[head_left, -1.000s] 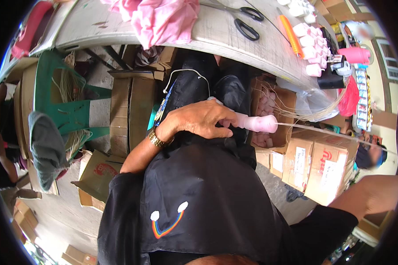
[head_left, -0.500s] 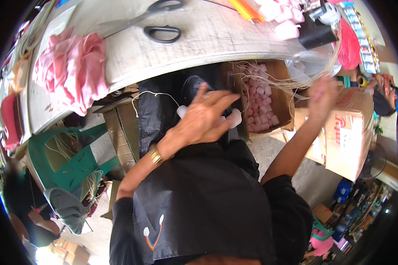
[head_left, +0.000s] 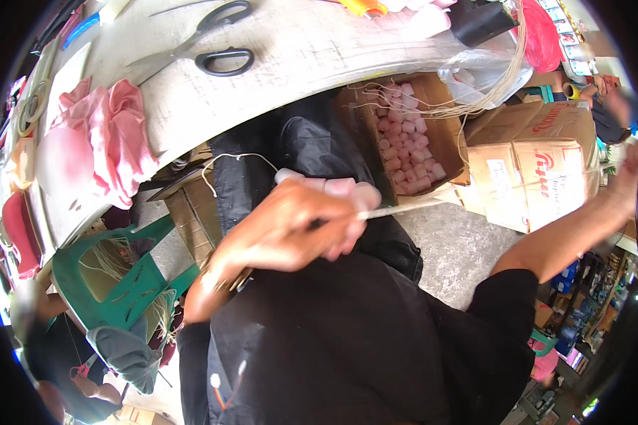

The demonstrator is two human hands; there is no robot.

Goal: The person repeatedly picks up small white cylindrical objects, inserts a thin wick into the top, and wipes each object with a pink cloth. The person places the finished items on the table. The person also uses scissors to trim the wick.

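Observation:
My left hand (head_left: 290,230) is closed around a short row of pale pink rolls (head_left: 333,188), held in front of my black shirt. A thin pale string (head_left: 411,205) runs taut from that hand out to the right. My right arm is stretched far to the right, and my right hand (head_left: 632,157) sits small and blurred at the picture's rim, fingers closed, in line with the string. A white cord (head_left: 234,159) loops off the left end of the rolls.
A pale worktable (head_left: 298,71) carries black-handled scissors (head_left: 216,42) and pink cloth (head_left: 113,134). Under its edge stands an open carton of pink rolls (head_left: 411,134), with closed cardboard boxes (head_left: 539,177) to the right. A green plastic chair (head_left: 120,276) stands at my left.
My right arm has swung out and down to the far right, drawing the string taut. My left hand has closed over the pink rolls and shifted slightly lower.

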